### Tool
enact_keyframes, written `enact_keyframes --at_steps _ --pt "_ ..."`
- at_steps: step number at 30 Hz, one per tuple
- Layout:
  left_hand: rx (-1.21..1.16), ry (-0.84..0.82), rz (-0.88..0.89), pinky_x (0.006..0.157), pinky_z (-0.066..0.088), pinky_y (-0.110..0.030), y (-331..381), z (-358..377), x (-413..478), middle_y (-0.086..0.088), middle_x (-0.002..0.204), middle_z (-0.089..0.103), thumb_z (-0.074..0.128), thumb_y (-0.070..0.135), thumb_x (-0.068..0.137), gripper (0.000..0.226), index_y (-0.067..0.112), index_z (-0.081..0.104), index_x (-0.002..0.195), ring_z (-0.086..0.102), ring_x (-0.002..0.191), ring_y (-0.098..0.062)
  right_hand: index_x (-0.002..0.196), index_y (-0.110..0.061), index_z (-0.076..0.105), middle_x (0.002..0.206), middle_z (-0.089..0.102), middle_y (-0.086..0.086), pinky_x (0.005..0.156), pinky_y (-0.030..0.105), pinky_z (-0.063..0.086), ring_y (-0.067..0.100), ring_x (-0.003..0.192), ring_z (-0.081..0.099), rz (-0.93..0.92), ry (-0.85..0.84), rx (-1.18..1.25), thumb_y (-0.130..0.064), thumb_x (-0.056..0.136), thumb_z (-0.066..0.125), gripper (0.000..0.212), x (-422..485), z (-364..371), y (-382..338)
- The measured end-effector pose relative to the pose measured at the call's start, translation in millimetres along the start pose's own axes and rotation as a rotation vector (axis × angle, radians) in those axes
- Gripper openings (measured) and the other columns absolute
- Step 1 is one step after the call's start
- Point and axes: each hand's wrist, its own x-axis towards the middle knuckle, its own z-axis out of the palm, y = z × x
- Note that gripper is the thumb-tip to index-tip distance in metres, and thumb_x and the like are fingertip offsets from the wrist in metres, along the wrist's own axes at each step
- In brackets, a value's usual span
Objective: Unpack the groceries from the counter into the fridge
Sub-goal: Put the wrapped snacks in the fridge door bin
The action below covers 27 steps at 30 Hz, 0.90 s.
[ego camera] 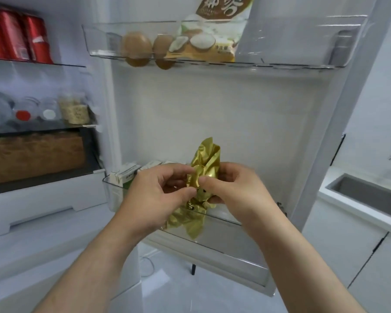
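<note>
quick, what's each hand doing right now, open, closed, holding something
Left hand: closed, pinching the gold foil packet.
Right hand: closed, gripping the same gold foil packet from the other side.

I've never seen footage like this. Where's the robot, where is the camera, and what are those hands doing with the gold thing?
There is no robot here: a person wears one wide-angle camera on the head, so you look down along their arms. The left hand and right hand both pinch a crumpled gold foil bag, held in front of the open fridge door. Behind it, the lower door bin holds cartons. The upper door bin holds brown eggs and a packet with coconut pictures. On the left, fridge shelves carry red cans and jars. A sink lies to the right.
</note>
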Motion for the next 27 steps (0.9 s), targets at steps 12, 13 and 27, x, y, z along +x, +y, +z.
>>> enact_keyframes --at_steps 12,13,27 --pt "1.017 -0.177 0.264 0.114 0.025 -0.037 -88 -36 50 -0.002 0.145 0.051 0.025 0.043 0.094 0.055 0.027 0.046 0.142 0.045 0.135 -0.023 0.088 -0.02 0.075 0.086 0.076 -0.001 0.088 0.043 0.057 0.018 0.086 0.071 0.28 -0.071 -0.527 -0.042 0.073 0.082 0.028 35 3 19" --pt "1.012 -0.139 0.291 0.112 0.024 -0.036 -88 -35 49 -0.005 0.141 0.055 0.028 0.039 0.094 0.051 0.024 0.049 0.139 0.049 0.131 -0.025 0.088 -0.018 0.074 0.087 0.076 0.001 0.085 0.042 0.055 0.02 0.086 0.071 0.291 -0.085 -0.564 -0.043 0.074 0.081 0.029 37 7 20" --pt "1.016 -0.148 0.377 0.108 0.025 -0.04 -89 -35 54 -0.008 0.132 0.059 0.031 0.033 0.092 0.048 0.019 0.05 0.133 0.052 0.124 -0.03 0.066 -0.021 0.052 0.065 0.047 -0.005 0.045 0.022 0.03 0.01 0.056 0.042 0.328 -0.366 -1.039 -0.045 0.072 0.082 0.038 62 41 11"
